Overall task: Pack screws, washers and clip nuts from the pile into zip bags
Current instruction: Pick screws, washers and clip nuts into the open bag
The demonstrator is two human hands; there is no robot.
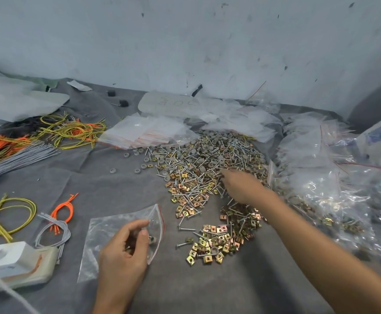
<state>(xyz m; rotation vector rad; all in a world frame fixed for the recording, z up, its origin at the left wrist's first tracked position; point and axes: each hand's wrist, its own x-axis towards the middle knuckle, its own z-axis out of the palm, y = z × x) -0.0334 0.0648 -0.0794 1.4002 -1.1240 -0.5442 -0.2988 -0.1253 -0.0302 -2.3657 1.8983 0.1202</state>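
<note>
Our left hand (124, 248) pinches the zip bag (99, 236), lengthwise along the near edge of the bench (117, 184), mouth rightward toward the pile (207, 164). Our right hand (241, 186) touches the pile, and we cannot tell how its blurred fingers lie.

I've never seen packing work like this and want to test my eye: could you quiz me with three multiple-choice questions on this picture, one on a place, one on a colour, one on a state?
1. Where is the right hand?
A. At the pile of screws, washers and clip nuts
B. Inside the zip bag
C. On the left hand

2. What colour is the strip at the zip bag's mouth?
A. Blue
B. Green
C. Red

3. What is the left hand doing?
A. Waving in the air
B. Gripping the zip bag
C. Hanging empty

Answers: 1 A, its fingers reach into the pile; 2 C, a red line edges the opening; 3 B, fingers and thumb curl round the bag.
</note>
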